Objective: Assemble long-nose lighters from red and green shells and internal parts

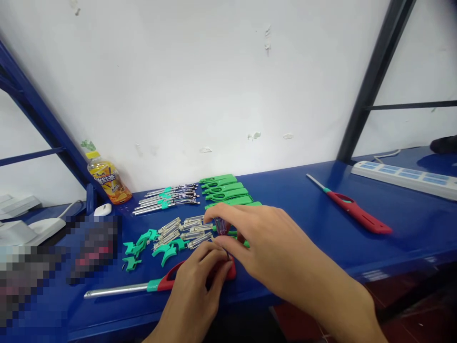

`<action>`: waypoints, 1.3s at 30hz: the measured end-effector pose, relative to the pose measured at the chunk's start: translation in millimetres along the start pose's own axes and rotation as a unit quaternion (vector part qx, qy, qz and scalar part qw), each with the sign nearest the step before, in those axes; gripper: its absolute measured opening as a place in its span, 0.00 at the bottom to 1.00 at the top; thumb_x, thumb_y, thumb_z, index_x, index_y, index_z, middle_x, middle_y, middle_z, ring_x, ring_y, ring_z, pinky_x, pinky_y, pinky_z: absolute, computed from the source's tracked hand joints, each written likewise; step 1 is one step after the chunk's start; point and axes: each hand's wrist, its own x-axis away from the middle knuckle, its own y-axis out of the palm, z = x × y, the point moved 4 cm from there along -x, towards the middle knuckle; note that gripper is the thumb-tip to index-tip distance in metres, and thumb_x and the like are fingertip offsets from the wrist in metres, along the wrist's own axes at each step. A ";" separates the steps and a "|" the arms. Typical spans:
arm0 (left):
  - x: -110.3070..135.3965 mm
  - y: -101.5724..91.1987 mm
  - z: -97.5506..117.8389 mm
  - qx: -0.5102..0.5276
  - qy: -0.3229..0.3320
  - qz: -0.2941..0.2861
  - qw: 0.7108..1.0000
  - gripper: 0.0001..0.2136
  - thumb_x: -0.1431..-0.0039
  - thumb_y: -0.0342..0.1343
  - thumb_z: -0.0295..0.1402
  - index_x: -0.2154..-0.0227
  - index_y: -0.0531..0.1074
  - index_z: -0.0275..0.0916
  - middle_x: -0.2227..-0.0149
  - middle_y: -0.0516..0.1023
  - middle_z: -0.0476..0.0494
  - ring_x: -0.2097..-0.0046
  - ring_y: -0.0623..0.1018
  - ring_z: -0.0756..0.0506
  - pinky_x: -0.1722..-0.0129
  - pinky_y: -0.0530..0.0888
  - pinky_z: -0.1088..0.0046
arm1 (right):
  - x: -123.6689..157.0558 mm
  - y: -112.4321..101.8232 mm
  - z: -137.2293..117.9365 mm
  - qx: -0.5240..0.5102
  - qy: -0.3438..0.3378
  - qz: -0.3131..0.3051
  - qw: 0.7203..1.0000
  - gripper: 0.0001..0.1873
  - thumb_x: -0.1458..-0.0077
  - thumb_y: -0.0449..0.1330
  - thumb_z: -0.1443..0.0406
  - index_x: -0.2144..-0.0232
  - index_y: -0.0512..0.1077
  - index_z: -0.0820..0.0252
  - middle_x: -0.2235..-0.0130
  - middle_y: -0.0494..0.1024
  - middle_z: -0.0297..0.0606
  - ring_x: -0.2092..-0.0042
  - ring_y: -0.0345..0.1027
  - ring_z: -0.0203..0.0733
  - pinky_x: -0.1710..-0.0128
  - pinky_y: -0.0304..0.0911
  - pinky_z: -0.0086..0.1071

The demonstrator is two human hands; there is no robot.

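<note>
My left hand (194, 290) grips the red handle of a long-nosed lighter (143, 287) that lies along the front of the blue bench (296, 209), its metal tube pointing left. My right hand (264, 243) reaches over it and pinches a small clear part (220, 226) between thumb and forefinger, just above the handle. Right behind my fingers lie several small clear gas tanks (185, 231), several loose green triggers (143, 245), a row of green handle shells (223, 188) and a row of metal tubes with green collars (167, 197).
A finished red lighter (352, 212) lies to the right on the bench. A white power strip (403, 177) sits at the far right. A yellow drink bottle (107, 181) stands by the wall at the left, next to a white mouse-like object (103, 209). Blurred items cover the left end.
</note>
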 end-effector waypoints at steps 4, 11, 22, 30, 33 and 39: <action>7.6 -0.6 -3.6 -0.068 0.018 -0.023 0.997 0.11 0.28 0.52 0.28 0.54 0.80 0.43 0.49 0.80 0.39 0.48 0.81 0.39 0.47 0.81 0.59 | -1.5 0.9 0.6 0.011 -0.006 0.027 1.000 0.14 0.26 0.56 0.62 0.42 0.73 0.46 0.46 0.85 0.35 0.54 0.82 0.48 0.54 0.74 0.44; 25.4 -7.6 -20.6 -0.164 0.048 -0.069 0.983 0.18 0.27 0.55 0.29 0.39 0.75 0.50 0.43 0.81 0.42 0.43 0.80 0.38 0.44 0.81 0.58 | 0.1 1.1 -2.1 0.017 -0.014 0.036 0.999 0.16 0.27 0.57 0.65 0.41 0.75 0.50 0.43 0.84 0.38 0.53 0.83 0.49 0.52 0.75 0.44; 30.3 -16.8 -29.8 -0.142 0.054 -0.042 0.987 0.18 0.29 0.58 0.28 0.39 0.75 0.50 0.44 0.82 0.45 0.45 0.81 0.38 0.45 0.82 0.58 | -15.2 14.7 -7.7 0.011 -0.048 0.069 0.996 0.11 0.28 0.61 0.61 0.45 0.76 0.52 0.54 0.86 0.35 0.65 0.80 0.41 0.67 0.67 0.34; 23.6 -14.5 -31.9 -0.134 0.045 -0.023 0.990 0.17 0.27 0.56 0.27 0.40 0.77 0.49 0.46 0.82 0.43 0.49 0.80 0.35 0.50 0.81 0.52 | -12.8 10.2 -4.3 -0.075 -0.059 0.089 0.992 0.14 0.26 0.55 0.70 0.47 0.77 0.52 0.48 0.84 0.32 0.52 0.80 0.38 0.55 0.68 0.30; 24.2 -13.7 -33.6 -0.142 0.050 -0.021 0.988 0.18 0.27 0.55 0.27 0.39 0.76 0.50 0.46 0.82 0.44 0.48 0.80 0.35 0.50 0.81 0.52 | -15.5 13.9 -1.9 -0.079 -0.052 0.102 0.990 0.12 0.27 0.57 0.68 0.50 0.78 0.52 0.53 0.84 0.31 0.57 0.79 0.36 0.58 0.67 0.29; 26.4 -12.7 -37.8 -0.136 0.071 -0.005 0.988 0.20 0.27 0.55 0.26 0.37 0.74 0.49 0.45 0.82 0.44 0.47 0.80 0.38 0.48 0.81 0.58 | -21.6 26.5 1.8 -0.072 -0.015 0.155 0.985 0.08 0.28 0.62 0.59 0.56 0.81 0.52 0.62 0.78 0.32 0.71 0.68 0.33 0.70 0.63 0.29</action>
